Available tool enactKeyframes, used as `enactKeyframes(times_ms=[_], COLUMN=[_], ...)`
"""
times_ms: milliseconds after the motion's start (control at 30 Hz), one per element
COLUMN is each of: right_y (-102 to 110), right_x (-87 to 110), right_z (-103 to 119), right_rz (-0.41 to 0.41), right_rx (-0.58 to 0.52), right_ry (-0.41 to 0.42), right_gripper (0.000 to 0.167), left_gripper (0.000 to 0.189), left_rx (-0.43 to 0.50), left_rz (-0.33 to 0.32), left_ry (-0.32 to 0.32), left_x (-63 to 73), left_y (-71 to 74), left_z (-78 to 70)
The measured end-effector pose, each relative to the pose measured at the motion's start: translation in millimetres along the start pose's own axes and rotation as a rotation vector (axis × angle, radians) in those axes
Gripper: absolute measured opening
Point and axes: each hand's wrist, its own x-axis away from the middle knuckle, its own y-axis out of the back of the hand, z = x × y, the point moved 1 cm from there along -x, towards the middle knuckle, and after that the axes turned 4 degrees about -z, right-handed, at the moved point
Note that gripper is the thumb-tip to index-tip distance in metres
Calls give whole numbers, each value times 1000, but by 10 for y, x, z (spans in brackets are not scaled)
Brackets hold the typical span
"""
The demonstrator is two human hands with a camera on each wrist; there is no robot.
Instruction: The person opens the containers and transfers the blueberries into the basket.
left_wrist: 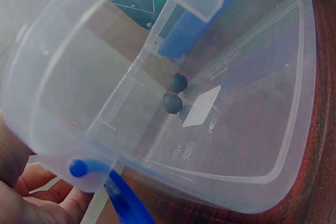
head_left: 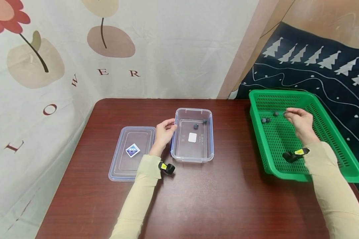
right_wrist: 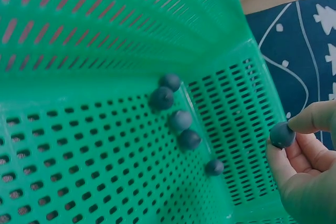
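My right hand [head_left: 300,122] is raised over the green basket [head_left: 270,169], and its thumb and fingers pinch a blueberry [right_wrist: 282,135]. Several more blueberries [right_wrist: 181,120] lie on the basket floor near one end wall. At the left side of a clear plastic box [head_left: 182,156], my left hand [head_left: 164,132] has loosely bent fingers beside the wall, with nothing visible between them. Whether those fingers touch the box is hard to tell. Two blueberries [left_wrist: 172,104] rest on the bottom of this lidless box, close together in the left wrist view.
A clear lid [head_left: 122,169] with a blue-and-white sticker lies flat on the brown table [head_left: 209,199], left of the box and partly behind the left forearm. A patterned curtain [head_left: 173,49] hangs along the table's back edge. Dark tree-print cloth [head_left: 308,79] is behind the basket.
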Motion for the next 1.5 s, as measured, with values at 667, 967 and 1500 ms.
enactKeyframes(times_ms=[667,967,1500], right_y=[37,-488,-1198], right_x=[-112,376,609], right_z=[-63,350,528], right_rz=[-82,-34,87], right_rx=[17,6,-129], right_ry=[-2,70,137], right_gripper=[16,12,15], left_gripper=[30,29,30], left_rx=[-5,-1,-16], left_rz=[-3,-8,-5], left_ry=[1,-5,-5], left_x=[0,3,9], left_y=[-5,-4,-3], left_z=[-13,-10,-18])
